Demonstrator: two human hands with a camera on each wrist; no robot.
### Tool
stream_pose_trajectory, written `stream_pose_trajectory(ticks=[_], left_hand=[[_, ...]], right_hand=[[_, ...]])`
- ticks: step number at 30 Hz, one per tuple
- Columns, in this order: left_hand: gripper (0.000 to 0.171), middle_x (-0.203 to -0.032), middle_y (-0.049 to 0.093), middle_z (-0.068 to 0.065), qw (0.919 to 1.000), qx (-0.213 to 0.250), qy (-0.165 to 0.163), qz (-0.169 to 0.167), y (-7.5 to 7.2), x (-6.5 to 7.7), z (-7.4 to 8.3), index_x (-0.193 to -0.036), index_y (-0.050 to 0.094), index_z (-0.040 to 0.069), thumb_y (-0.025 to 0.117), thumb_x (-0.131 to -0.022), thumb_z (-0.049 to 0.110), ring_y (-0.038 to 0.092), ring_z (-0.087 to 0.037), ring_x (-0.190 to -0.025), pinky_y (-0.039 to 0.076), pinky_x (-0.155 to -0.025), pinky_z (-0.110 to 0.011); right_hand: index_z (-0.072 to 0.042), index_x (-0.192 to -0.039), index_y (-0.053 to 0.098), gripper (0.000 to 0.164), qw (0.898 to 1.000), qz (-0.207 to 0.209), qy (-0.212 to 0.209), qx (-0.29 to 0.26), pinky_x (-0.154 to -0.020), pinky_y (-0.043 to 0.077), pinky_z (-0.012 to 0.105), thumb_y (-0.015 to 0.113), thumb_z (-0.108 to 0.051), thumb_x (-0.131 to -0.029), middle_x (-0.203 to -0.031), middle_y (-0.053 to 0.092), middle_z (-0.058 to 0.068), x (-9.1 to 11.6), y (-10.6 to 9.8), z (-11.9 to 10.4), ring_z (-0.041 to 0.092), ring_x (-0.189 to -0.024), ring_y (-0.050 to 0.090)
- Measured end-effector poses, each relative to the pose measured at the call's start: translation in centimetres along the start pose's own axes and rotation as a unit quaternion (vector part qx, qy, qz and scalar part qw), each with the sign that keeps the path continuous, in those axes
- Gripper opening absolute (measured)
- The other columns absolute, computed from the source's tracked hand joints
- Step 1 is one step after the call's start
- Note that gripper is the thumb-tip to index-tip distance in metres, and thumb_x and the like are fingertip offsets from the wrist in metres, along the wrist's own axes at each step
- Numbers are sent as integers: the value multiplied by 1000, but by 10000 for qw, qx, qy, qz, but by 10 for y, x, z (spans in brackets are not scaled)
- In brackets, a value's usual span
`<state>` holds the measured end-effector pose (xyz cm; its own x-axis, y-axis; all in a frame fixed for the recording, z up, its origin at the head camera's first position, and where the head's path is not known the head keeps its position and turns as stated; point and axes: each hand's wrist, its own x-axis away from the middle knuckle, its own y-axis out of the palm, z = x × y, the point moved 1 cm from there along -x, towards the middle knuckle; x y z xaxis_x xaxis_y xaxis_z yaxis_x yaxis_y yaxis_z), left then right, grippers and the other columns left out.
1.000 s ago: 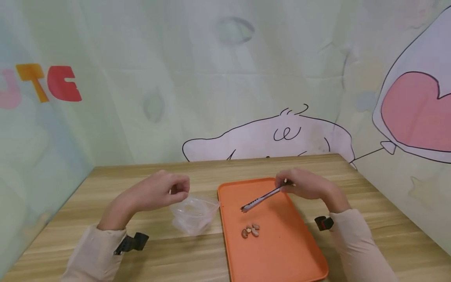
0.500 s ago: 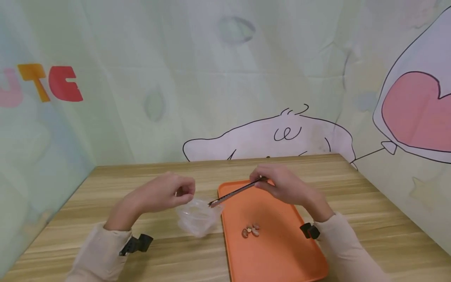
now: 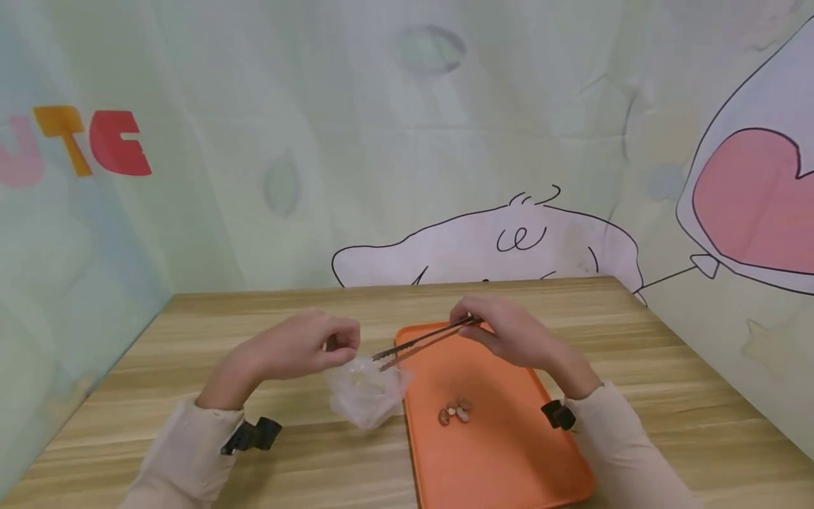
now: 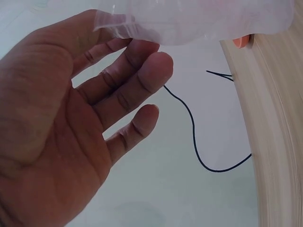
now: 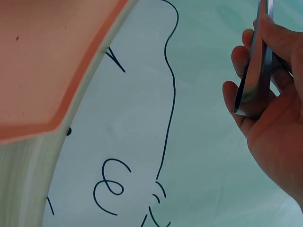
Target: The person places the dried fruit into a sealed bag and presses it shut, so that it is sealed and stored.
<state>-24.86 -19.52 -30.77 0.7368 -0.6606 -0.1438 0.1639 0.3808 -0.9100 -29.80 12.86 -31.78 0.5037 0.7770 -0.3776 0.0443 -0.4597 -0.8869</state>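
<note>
My left hand (image 3: 299, 346) pinches the edge of a clear plastic bag (image 3: 365, 404), which hangs at the tray's left side. In the left wrist view the thumb and index finger grip the bag (image 4: 203, 21), and the other fingers are bent loosely. Metal tongs (image 3: 422, 339) are in my right hand (image 3: 509, 331), held near their hinged end. Their two arms stand spread, with the tips over the bag's mouth and nothing visible between them. The right wrist view shows the bent end of the tongs (image 5: 251, 90) against the palm. Several brown nuts (image 3: 444, 418) lie on the orange tray (image 3: 509, 459).
The tray rests on a wood-grain table (image 3: 305, 459), its far edge near the table's back. A printed cloth backdrop (image 3: 394, 162) with cartoon drawings stands behind and along both sides.
My right hand has moved left from above the tray, bringing the tong tips over the bag; the tongs have spread apart. My left hand and the bag have shifted slightly right.
</note>
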Motion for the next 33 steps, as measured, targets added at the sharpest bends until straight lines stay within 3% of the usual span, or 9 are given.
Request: stream_pose_trajectory(ticks=[10,15,22,29,33], left_hand=[[20,-71,51,13,10000,3,1,-12,0,1,-3,-82,58,21,63,-97,9,47,-4,-65,43,-59,-24],[19,-71,49,13,10000,9,-44,37,-4,4,-6,-83,58,21,63,-99,11,45,-4,-64,41,-59,-24],[13,-74,55,13,9998,-84,-110,142,-13,9,-9,-88,62,20,65,-98,13,49,-4,-66,45,-61,-26],[11,-74,57,13,9997,-143,-102,187,-16,11,-9,-88,63,20,65,-98,16,51,-3,-65,47,-62,-26],[11,-75,58,14,9996,-173,-145,185,-15,11,-9,-89,64,20,65,-98,16,53,-3,-67,48,-63,-26]], right_hand=[[-15,-106,63,13,9990,-246,307,-223,-82,52,35,66,-6,-96,-101,62,-7,13,-18,17,10,-93,61],[-15,-105,63,12,9965,-525,587,-271,-82,52,36,64,-6,-97,-100,63,-3,19,-27,25,11,-93,60],[-15,-99,65,11,9927,-1005,569,-362,-78,51,33,68,-5,-95,-94,63,-7,25,-32,32,10,-87,59],[-14,-97,69,14,9740,-1913,1005,-676,-78,50,33,72,-2,-89,-89,63,-11,31,-25,38,12,-88,59],[-14,-96,71,15,9656,-2125,1239,-837,-78,48,32,73,-2,-87,-89,64,-10,32,-20,39,12,-87,58]])
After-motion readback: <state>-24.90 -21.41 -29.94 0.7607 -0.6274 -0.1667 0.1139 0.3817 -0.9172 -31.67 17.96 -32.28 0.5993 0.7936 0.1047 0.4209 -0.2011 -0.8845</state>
